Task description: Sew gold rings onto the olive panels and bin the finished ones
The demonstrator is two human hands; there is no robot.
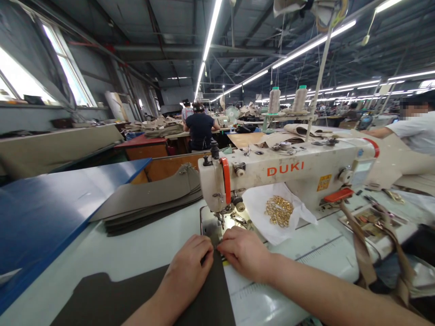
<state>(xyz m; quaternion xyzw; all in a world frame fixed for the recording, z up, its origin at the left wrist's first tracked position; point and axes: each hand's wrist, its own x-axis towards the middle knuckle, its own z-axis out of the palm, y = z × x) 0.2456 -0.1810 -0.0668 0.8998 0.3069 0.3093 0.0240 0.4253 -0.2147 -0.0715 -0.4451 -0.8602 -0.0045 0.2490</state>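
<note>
A dark brown-grey flat panel (129,294) of sheet material lies at the front of the pale table, reaching up to the sewing machine (251,168). My left hand (190,267) rests over its upper end, fingers curled in a pinch at the edge. Just across from it, my right hand (243,253) is closed, its thumb and fingers pressed together near the panel's upper corner. Whatever the right fingertips hold is hidden. Both hands sit right in front of the presser foot (221,220) and the lit metal needle plate (208,224).
Left of the machine lies a stack of similar panels (146,199), beside a blue sloping surface (68,194). Gold metal rings (279,211) rest on white cloth (254,201) under the machine arm. Brown straps (363,258) hang over a tray (403,226). A person in white (416,129) reaches in at right.
</note>
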